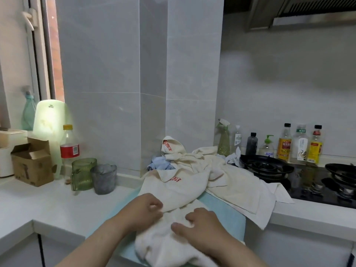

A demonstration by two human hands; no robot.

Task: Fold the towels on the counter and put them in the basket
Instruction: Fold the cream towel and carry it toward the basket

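The cream towel (163,245) lies bunched at the table's (48,205) front edge, directly under both hands. The right hand (202,226) grips its folds. The left hand (146,209) curls at its far-left edge, and I cannot tell whether it has a grip.

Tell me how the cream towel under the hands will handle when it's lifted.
The cream towel will probably flop and sag; it already lies in soft wrinkles. It looks thin and light. Its near end hangs over the counter edge, so it may slide off if pushed.
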